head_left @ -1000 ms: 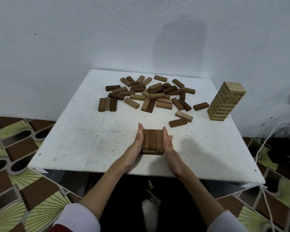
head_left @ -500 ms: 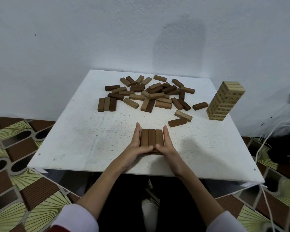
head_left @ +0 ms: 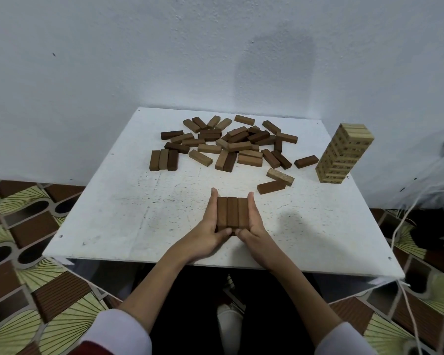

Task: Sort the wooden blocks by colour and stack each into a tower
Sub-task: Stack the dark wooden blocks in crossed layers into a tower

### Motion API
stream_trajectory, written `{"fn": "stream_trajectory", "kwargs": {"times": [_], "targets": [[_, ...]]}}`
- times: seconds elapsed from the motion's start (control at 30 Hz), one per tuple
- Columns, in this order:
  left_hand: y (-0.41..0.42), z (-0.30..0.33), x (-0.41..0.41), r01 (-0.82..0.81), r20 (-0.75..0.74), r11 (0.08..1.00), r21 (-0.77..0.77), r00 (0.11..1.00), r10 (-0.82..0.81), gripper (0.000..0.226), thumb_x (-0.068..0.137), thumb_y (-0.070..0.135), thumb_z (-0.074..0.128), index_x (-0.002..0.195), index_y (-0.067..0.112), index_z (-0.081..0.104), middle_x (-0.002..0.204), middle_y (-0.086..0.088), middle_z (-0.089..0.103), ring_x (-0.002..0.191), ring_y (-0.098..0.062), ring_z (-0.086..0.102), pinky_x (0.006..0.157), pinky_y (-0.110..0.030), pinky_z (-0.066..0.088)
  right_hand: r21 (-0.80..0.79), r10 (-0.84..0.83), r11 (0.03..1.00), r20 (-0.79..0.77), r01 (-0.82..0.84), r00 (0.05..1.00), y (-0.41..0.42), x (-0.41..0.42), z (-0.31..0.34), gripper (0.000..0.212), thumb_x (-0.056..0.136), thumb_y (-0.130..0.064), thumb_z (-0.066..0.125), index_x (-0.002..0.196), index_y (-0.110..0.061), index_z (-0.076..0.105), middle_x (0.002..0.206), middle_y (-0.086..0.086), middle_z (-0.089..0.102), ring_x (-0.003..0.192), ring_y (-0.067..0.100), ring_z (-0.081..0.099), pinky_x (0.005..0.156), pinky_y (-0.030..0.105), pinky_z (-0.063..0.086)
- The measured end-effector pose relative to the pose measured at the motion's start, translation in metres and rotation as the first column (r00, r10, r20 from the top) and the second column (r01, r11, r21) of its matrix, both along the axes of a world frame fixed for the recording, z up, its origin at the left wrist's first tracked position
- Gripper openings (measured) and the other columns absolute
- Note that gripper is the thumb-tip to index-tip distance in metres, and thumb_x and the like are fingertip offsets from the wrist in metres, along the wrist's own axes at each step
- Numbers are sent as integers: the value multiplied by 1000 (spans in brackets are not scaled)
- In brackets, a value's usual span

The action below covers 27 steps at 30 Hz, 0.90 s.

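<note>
A low stack of dark brown blocks (head_left: pixel 232 212), three side by side on top, sits on the white table (head_left: pixel 128 216) near its front edge. My left hand (head_left: pixel 207 230) presses flat against the stack's left side with fingers straight. My right hand (head_left: pixel 254 226) presses the right side the same way. Both thumbs touch the stack's near end. A heap of loose dark and mid-brown blocks (head_left: pixel 236 144) lies at the back of the table. A tall tower of pale blocks (head_left: pixel 344 155) stands at the right.
Three blocks (head_left: pixel 163 160) lie in a row left of the heap. A dark block (head_left: pixel 271 187) and a pale one (head_left: pixel 280 176) lie just beyond my right hand. The table stands against a white wall. White cords (head_left: pixel 405 216) hang off the right edge over a patterned floor.
Both thumbs have moved in onto the stack's near end, while the fingers stay along its sides. The stack sits slightly squarer. Nothing else has moved.
</note>
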<state>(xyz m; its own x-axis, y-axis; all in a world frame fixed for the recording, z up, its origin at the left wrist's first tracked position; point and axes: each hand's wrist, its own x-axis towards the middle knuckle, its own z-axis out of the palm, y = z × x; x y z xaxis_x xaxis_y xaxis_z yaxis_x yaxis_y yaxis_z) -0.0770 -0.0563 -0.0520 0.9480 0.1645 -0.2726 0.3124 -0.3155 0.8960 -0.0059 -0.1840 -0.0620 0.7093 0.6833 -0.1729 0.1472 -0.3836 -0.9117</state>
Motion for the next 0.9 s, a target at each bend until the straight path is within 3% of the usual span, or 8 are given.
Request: {"fn": "stream_trajectory", "kwargs": {"times": [0.3,0.47,0.53,0.6,0.63,0.7,0.8,0.9], "targets": [[2,-6,1,-5,8,1000,-11,1000,5,93,96,18,52,142,38,-27,158,0,8,139,-13,25,108,-25,22,-16,5,1000,34,-5,999,0,0,0,88,77,-28,38,147,-23,-16,158,-3,-6,144,12,1,119,40,8],[3,-8,1,-17,24,999,-50,1000,18,97,94,19,55,142,39,-26,157,0,9,139,-16,28,115,-35,23,-11,5,1000,17,-5,1000,0,-1,0,90,75,-27,39,147,-24,-15,158,-3,-4,144,12,3,119,39,9],[4,-9,0,-26,36,992,-122,999,31,104,89,16,62,143,41,-24,156,3,11,134,-15,34,113,-39,30,42,-13,999,-50,15,999,-3,-3,4,93,72,-27,43,148,-27,-9,156,-9,6,141,3,11,117,29,14],[9,-9,-3,-41,52,981,-189,997,51,109,85,3,63,145,40,-19,157,9,5,132,-8,33,104,-33,41,132,-86,986,-134,103,987,-6,-3,11,89,70,-26,45,149,-28,5,150,-20,19,132,-11,21,111,17,20],[12,-9,-4,-53,52,974,-218,996,66,108,83,-6,60,147,39,-15,156,12,3,132,-6,29,98,-30,45,164,-141,973,-121,160,983,-10,0,13,84,71,-25,45,149,-27,13,150,-19,22,132,-9,22,113,21,21],[23,-9,-6,-107,67,953,-284,989,131,104,80,-19,53,149,36,-2,156,12,9,138,-8,24,94,-27,47,176,-257,955,75,241,964,-19,12,18,62,82,-11,44,142,-20,35,151,-7,31,137,5,27,116,35,25],[41,-8,-5,-248,139,931,-268,946,292,83,81,-20,49,145,26,25,149,4,33,128,-12,44,87,-23,49,78,-305,950,439,302,845,-30,57,22,49,81,17,48,123,-8,56,139,6,48,131,16,40,110,31,32],[60,-5,7,-432,266,901,-52,863,429,59,84,-17,47,133,16,45,132,0,51,106,-6,55,77,-16,48,-200,-192,925,485,322,853,-33,112,20,50,83,4,59,130,-12,52,144,9,42,134,24,35,109,33,28]]}}
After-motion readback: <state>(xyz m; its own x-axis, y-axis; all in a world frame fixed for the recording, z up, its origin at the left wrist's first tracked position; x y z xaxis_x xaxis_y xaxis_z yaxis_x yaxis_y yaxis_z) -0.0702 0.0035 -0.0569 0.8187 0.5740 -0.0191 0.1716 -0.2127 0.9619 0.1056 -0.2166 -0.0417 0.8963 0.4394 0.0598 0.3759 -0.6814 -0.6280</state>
